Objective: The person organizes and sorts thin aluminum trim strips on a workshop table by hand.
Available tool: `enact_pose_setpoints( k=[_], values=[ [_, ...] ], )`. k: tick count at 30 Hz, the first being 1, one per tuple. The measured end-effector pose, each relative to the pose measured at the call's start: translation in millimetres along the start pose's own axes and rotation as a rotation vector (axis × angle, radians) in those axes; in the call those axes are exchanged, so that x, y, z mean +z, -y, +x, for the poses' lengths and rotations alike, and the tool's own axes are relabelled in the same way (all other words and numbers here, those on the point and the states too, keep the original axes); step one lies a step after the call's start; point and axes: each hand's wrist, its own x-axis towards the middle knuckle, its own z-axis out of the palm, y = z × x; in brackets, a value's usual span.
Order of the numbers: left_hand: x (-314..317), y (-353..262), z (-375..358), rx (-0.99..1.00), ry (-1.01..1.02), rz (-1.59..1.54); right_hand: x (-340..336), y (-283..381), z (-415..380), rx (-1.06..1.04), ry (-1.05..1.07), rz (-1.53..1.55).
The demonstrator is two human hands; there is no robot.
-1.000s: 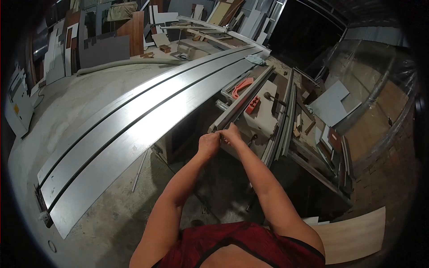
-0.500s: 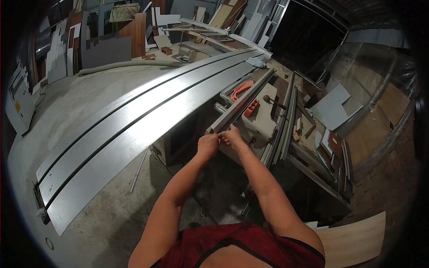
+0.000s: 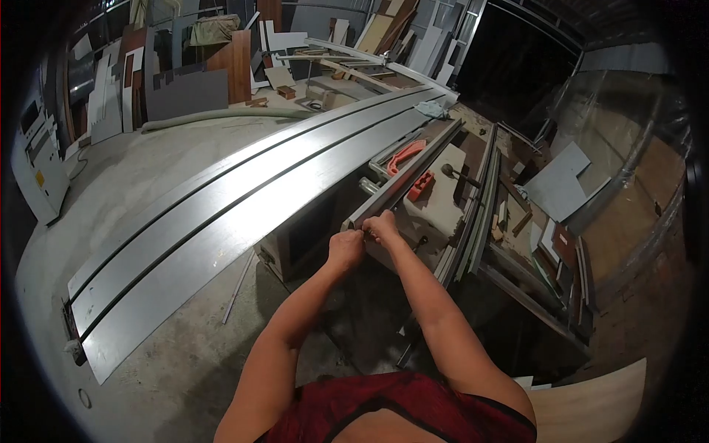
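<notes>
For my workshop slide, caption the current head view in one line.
Left hand and right hand together at the near end of a long rail, beside a shiny grooved table.

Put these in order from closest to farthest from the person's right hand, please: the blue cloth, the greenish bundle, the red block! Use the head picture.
From the right hand:
1. Red block: just ahead, a bit to the right.
2. Blue cloth: farther ahead, at the silver table's far end.
3. Greenish bundle: way at the back, upper left.
</notes>
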Motion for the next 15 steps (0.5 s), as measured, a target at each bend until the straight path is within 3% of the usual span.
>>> enact_pose_setpoints(
  k=[8, 11, 15],
  values=[
    [-36.5, -1.9, -10.4, -0.026, 0.120, -0.035, -5.7, 16.8, -15.6, -0.023, -0.054, -0.043],
    [-46.2, 0.3, -8.0, -0.045, 0.133, -0.164, -3.0, 4.6, -1.3, -0.031, -0.071, 0.070],
    [-54.6, 8.1, -0.9, -0.139, 0.175, -0.365, -13.7, 6.5, -18.5, -0.029, 0.014, 0.484]
  ],
)
